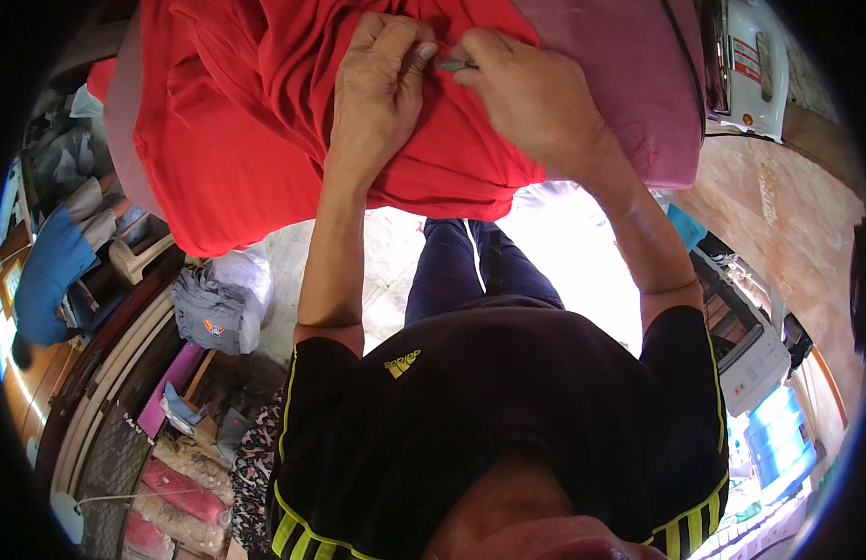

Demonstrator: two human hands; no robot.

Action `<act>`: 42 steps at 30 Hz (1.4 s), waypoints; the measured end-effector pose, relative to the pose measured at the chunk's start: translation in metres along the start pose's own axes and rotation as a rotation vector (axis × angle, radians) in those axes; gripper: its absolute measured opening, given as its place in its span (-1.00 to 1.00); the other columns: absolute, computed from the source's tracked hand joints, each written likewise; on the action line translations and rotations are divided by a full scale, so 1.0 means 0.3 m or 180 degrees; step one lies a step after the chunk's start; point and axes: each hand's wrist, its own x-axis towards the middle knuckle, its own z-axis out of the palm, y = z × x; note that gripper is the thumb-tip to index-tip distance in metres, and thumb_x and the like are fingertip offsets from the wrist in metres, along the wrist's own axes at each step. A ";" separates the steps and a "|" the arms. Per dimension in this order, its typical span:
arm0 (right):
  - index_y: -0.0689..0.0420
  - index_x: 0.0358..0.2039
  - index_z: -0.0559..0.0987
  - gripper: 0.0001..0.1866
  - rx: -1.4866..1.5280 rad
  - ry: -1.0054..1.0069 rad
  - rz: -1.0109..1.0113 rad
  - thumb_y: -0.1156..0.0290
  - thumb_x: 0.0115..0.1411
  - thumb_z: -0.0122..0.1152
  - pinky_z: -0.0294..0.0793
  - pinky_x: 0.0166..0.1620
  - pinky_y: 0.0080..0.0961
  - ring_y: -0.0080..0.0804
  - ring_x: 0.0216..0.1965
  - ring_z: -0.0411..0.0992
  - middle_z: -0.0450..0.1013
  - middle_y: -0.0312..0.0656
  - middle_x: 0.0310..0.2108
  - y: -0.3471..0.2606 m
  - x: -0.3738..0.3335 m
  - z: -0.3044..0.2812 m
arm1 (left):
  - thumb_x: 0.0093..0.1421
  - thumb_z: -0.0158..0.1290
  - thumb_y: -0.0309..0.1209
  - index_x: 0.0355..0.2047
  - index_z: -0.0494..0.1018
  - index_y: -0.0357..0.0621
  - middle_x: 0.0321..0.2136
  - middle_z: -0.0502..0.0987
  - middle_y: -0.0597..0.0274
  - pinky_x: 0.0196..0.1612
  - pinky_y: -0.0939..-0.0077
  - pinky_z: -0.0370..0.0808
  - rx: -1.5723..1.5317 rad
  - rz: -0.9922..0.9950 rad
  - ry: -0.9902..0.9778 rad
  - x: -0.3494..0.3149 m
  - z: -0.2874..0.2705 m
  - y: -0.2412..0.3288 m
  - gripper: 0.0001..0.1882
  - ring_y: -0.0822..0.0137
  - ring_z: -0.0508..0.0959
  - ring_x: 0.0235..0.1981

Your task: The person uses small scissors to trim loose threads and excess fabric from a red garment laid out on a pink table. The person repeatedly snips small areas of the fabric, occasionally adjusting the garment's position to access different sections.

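A red cloth [237,187], bunched into folds, lies over a mauve padded board [629,112] and hangs past its near edge. My left hand [382,79] pinches a bit of this cloth between thumb and fingers near the far edge of the view. Close beside it, on the right, my right hand [526,98] is closed on a small grey metal tool [454,64]. Only a short part of the tool shows between the fingers, pointing toward my left thumb, so its exact kind cannot be made out.
A white appliance with a handle [758,70] stands at the far right, a dark cord [687,56] running along the board. Grey clothing [214,308] hangs at the left. Beyond it, a person in a blue top [52,271] appears. A blue water jug [780,443] sits lower right.
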 end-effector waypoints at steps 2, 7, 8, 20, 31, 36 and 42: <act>0.19 -0.21 0.48 -0.83 0.0408 0.0093 -0.0065 0.36 0.30 0.12 0.53 -0.22 -0.23 -0.11 -0.27 0.57 0.57 -0.06 -0.30 0.028 -0.017 -0.004 | 0.19 0.12 -0.65 -0.28 0.50 -0.25 -0.36 0.48 0.12 -0.31 0.40 0.47 0.0020 0.0035 0.0100 -0.004 -0.002 -0.003 -0.90 0.20 0.51 -0.40; 0.25 -0.13 0.51 -0.84 0.1003 0.0115 -0.0045 0.53 0.28 0.16 0.48 -0.20 -0.42 -0.28 -0.35 0.53 0.55 -0.08 -0.35 0.091 -0.087 -0.018 | 0.21 0.12 -0.62 -0.29 0.50 -0.25 -0.37 0.47 0.15 -0.34 0.47 0.44 -0.0165 -0.0174 0.0153 -0.010 -0.007 -0.010 -0.93 0.28 0.49 -0.44; 0.24 -0.13 0.51 -0.84 0.1075 0.0195 -0.0054 0.52 0.28 0.16 0.48 -0.20 -0.41 -0.27 -0.35 0.53 0.55 -0.09 -0.36 0.085 -0.083 -0.015 | 0.22 0.12 -0.62 -0.29 0.50 -0.24 -0.38 0.47 0.16 -0.34 0.47 0.44 -0.0311 -0.0308 0.0145 -0.013 -0.008 -0.009 -0.93 0.30 0.49 -0.44; 0.18 -0.13 0.50 -0.82 0.0943 0.0171 -0.0077 0.43 0.30 0.18 0.49 -0.19 -0.36 -0.24 -0.28 0.55 0.56 -0.09 -0.35 0.053 -0.018 0.014 | 0.22 0.12 -0.60 -0.31 0.52 -0.24 -0.39 0.49 0.17 -0.30 0.47 0.43 -0.0700 -0.0464 0.0374 -0.017 -0.015 -0.038 -0.96 0.30 0.48 -0.39; 0.16 0.04 0.53 -0.67 0.1793 0.0747 0.0734 0.57 0.24 0.20 0.56 -0.04 -0.51 -0.39 -0.01 0.56 0.59 -0.17 -0.09 0.165 -0.114 -0.089 | -0.01 0.23 -0.51 -0.28 0.52 -0.06 -0.33 0.49 0.20 -0.28 0.24 0.50 0.0404 0.0503 -0.1355 -0.242 0.100 0.248 -0.76 0.11 0.56 -0.37; 0.18 0.10 0.53 -0.59 0.1870 0.0483 -0.0072 0.67 0.22 0.15 0.44 -0.05 -0.74 -0.63 -0.07 0.45 0.51 -0.24 0.08 0.231 -0.004 -0.033 | 0.01 0.26 -0.47 -0.18 0.54 -0.14 -0.18 0.55 0.14 -0.19 0.23 0.52 0.0181 0.0719 -0.0969 -0.128 0.022 0.207 -0.68 0.15 0.59 -0.29; 0.13 0.08 0.55 -0.43 0.1479 -0.0122 -0.0505 0.80 0.06 -0.04 0.51 -0.09 -0.57 -0.47 -0.02 0.52 0.52 -0.19 0.05 0.190 0.087 -0.051 | 0.00 0.22 -0.52 -0.18 0.52 -0.30 -0.25 0.58 0.09 -0.29 0.32 0.50 0.0039 -0.0143 -0.1052 0.067 -0.080 0.043 -0.68 0.08 0.54 -0.42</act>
